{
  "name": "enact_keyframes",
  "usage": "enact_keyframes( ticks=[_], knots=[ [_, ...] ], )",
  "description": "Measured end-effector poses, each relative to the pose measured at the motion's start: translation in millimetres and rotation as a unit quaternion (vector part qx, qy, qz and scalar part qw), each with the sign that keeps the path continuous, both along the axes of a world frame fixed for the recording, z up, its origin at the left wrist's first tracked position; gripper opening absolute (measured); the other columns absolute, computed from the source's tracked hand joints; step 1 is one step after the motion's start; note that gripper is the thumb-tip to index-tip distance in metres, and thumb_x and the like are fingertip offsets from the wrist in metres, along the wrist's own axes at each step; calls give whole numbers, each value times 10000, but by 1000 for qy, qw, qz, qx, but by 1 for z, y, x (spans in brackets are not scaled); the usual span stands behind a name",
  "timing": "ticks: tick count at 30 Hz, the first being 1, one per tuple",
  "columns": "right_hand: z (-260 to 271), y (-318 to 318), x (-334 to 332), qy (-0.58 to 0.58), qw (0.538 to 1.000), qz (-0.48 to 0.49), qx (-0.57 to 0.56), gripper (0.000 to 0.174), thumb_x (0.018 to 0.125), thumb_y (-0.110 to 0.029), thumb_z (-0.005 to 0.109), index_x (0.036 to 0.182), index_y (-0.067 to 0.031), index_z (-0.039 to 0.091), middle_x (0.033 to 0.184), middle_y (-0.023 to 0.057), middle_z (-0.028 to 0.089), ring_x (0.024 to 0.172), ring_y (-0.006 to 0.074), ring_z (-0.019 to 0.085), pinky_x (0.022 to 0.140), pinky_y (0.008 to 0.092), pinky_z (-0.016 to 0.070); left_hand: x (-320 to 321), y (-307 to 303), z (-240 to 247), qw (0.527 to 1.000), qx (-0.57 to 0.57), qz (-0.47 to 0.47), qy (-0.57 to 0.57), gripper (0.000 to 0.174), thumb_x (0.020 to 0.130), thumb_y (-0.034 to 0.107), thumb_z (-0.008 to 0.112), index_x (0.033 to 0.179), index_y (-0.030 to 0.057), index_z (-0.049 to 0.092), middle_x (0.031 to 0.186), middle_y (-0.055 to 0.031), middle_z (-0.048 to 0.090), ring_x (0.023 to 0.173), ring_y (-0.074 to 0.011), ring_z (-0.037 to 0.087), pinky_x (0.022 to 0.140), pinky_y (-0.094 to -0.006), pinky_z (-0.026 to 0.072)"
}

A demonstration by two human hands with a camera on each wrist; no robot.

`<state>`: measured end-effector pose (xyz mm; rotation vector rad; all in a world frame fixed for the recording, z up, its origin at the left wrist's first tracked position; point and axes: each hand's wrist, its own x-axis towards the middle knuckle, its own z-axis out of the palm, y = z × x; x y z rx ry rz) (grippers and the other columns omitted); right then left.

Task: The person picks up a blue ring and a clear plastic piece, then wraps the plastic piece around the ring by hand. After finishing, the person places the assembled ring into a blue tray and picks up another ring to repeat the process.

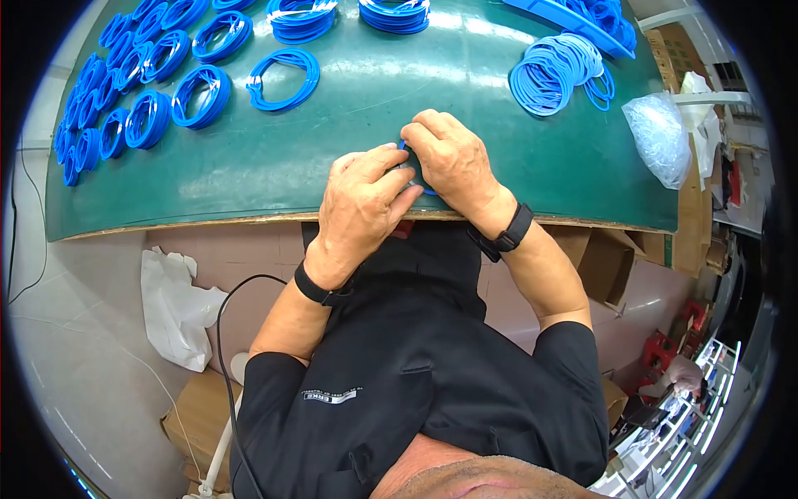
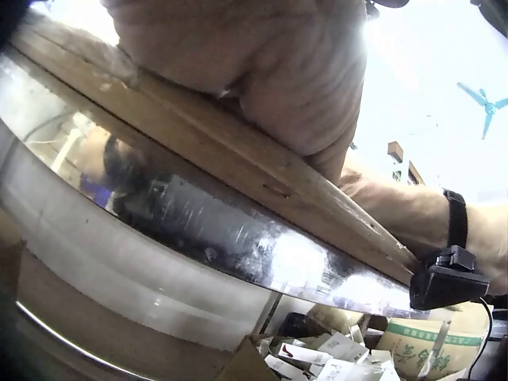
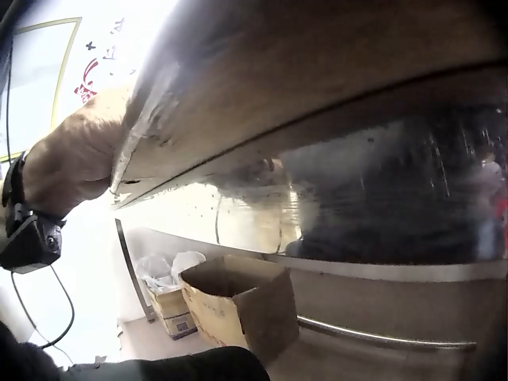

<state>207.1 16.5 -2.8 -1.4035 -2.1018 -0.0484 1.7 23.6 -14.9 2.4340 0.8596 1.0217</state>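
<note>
I saw left hand (image 1: 363,195) and right hand (image 1: 453,162) pinching a blue cord (image 1: 430,193), green worktop (image 1: 366,112) beneath, black shirt (image 1: 374,358) lettered "ERKE"

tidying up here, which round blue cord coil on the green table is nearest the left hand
The thin blue cord coil, forward and left of the left hand; its band is slimmer than the thick blue coil to its left.

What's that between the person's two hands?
Between the left hand and right hand is a blue strand, partly hidden, seen in the head view.
</note>
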Motion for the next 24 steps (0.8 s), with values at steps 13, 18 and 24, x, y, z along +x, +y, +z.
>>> enact_keyframes(
  ticks=[13,18,24],
  knots=[
    [1,1,-1,-16,1000,-10,-22,215,881,38,709,1066,-70,686,1010,100,643,915,328,702,756,439,599,1,1,3,1000,-2,5,-7,280,832,168,956,1064,90,821,1203,-48,769,1173,-273,753,1014,-461,552],
    [-2,0,2,15,1000,-6,-21,222,890,55,703,1081,-58,682,1028,112,648,928,344,703,776,453,601,1,1,3,1000,3,9,-10,273,834,169,951,1063,94,822,1198,-44,768,1142,-271,753,1006,-455,555],
    [-1,-3,1,53,999,1,-7,240,891,59,733,1104,-46,698,1056,125,672,934,348,711,807,448,606,1,1,2,1000,3,4,-10,263,840,170,945,1062,94,824,1204,-42,769,1122,-270,754,1003,-450,554]
  ],
)
